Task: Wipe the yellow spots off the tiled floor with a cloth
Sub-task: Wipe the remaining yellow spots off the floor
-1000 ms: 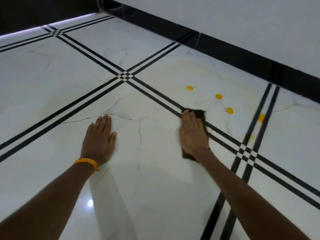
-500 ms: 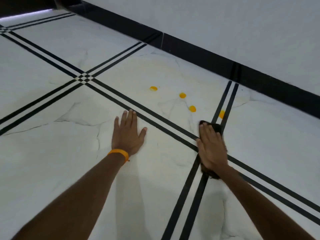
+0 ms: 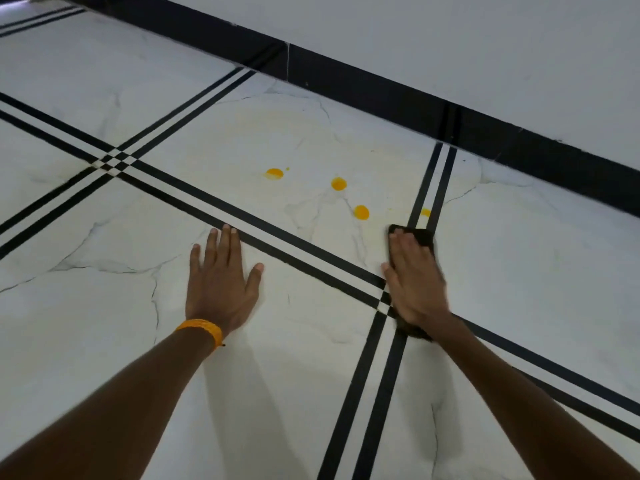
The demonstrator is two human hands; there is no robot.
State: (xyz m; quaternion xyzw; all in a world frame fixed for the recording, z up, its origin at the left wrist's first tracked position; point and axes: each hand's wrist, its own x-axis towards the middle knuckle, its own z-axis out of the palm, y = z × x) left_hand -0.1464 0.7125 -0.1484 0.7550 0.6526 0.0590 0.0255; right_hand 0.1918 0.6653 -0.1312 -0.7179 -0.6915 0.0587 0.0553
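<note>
Several yellow spots lie on the white marble-look tiled floor (image 3: 104,323): one at the left (image 3: 274,173), one in the middle (image 3: 338,183), one nearer me (image 3: 361,212), and a smaller one (image 3: 425,212) between two black stripes. My right hand (image 3: 414,278) presses flat on a dark cloth (image 3: 422,237), whose far edge shows past my fingertips, just short of the small spot. The cloth's near end peeks out by my wrist. My left hand (image 3: 221,278), with an orange wristband, rests flat on the floor, fingers spread, holding nothing.
Double black stripes (image 3: 294,251) cross the floor and meet under my right hand. A black skirting band (image 3: 398,95) runs along the foot of a pale wall (image 3: 450,39) beyond the spots.
My right hand has slid the cloth rightward from the left tile to the stripe crossing. A faint spot near the crossing is gone. My left hand has shifted right along with my view.
</note>
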